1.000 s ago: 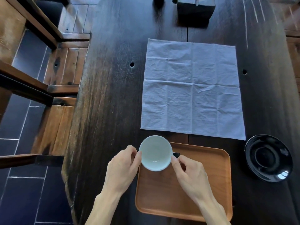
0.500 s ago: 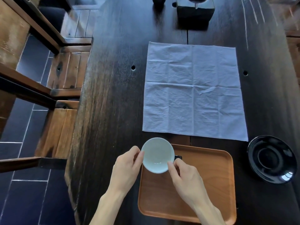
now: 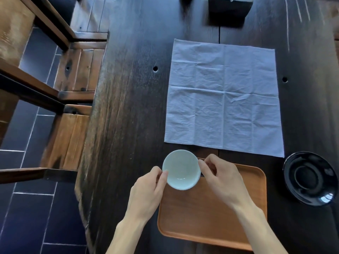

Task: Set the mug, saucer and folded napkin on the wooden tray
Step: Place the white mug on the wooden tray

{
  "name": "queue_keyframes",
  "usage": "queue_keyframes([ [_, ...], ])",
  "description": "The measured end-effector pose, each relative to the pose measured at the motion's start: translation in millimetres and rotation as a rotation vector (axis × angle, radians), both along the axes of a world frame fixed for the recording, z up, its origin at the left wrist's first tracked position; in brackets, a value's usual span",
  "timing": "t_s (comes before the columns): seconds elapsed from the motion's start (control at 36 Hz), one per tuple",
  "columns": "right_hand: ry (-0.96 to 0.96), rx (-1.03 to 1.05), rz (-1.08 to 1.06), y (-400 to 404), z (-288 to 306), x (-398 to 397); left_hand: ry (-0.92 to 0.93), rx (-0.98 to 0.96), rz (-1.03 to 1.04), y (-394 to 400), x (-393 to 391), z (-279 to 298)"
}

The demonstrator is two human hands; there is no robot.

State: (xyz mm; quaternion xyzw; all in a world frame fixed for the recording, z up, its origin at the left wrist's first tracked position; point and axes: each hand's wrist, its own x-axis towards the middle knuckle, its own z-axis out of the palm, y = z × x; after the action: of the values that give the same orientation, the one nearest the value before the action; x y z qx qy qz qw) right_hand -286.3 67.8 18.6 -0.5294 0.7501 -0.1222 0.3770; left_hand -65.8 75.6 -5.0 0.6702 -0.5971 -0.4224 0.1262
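Both hands, left (image 3: 146, 191) and right (image 3: 222, 178), hold the mug (image 3: 180, 169) by its sides; it looks hard, smooth and easy to break.

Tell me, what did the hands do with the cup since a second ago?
Little changed. The right hand slid its fingers from the near side of the pale mug up to its far right side. The left hand kept pinching the left rim. The mug stayed at the wooden tray's far left corner; napkin still unfolded, black saucer untouched.
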Motion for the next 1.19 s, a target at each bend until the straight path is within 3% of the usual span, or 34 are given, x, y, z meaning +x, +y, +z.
queue_keyframes([
  [0.17, 0.062, 0.026, 0.149, -14, -4, -2, -0.017, -0.014, -0.046, -6, 0, 0],
  [0.64, 0.027, 0.031, 0.111, -14, -5, 0, -0.021, 0.043, -0.145, -10, 6, -1],
  [0.97, 0.028, -0.029, -0.147, 3, 4, -19, -0.083, -0.11, -0.082, -16, 9, 16],
  [1.19, 0.472, -0.302, -0.104, 32, 22, -32, -0.365, -0.376, -0.338, -8, -13, 40],
])
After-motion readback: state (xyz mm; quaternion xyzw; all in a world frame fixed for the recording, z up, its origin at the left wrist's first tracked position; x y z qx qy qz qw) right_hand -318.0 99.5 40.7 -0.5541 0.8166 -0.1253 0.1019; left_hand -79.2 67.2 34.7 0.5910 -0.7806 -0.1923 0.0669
